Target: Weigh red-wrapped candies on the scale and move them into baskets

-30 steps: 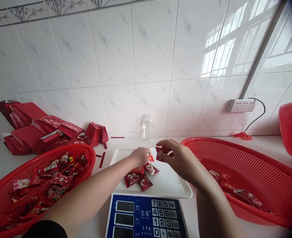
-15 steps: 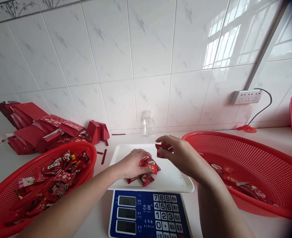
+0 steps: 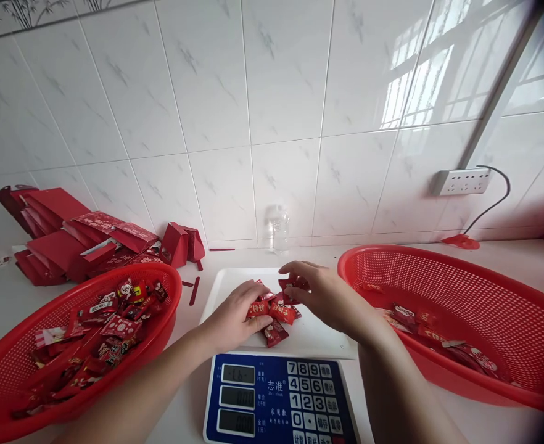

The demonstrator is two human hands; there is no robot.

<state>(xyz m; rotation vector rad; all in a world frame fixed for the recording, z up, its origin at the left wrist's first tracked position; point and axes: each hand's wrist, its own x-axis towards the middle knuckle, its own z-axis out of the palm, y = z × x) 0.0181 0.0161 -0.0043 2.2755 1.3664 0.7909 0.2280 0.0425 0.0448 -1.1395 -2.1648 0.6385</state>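
Several small red candy packets lie in a pile on the white tray of a digital scale. My left hand curls over the left side of the pile, its thumb and fingers around a bright red packet. Just to the right, my right hand pinches a dark red packet slightly above the pile. In front of the tray is the scale's blue panel, with displays and number keys.
A red basket full of packets stands on the left, and another red basket with fewer packets on the right. Folded red boxes heap at the back left. A clear bottle stands by the tiled wall beneath a power strip.
My right hand has moved left and slightly down with its packet, closer to the pile. My left hand has shifted left, and more of the packets beside its fingers now show.
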